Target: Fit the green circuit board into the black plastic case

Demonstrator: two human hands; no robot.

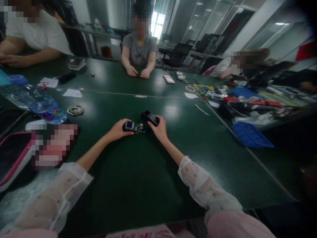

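Note:
My left hand (119, 129) is closed on a small circuit board (138, 128) that carries a little square screen (129, 125) at its left end. Black casing shows around the screen end, partly covered by my fingers. My right hand (160, 128) grips a black plastic housing (149, 117) with a window-like recess, held tilted just right of the board. A narrow gap lies between the two pieces. Both are over the middle of the dark green table (148, 172).
Water bottles (47, 105), a roll of tape or wire (75, 110) and a pink-edged case (15, 155) are at left. On the right lie a wrench (201, 110), a blue tray (251, 135) and piled cables (203, 89). A person (139, 49) sits opposite; others sit left and right.

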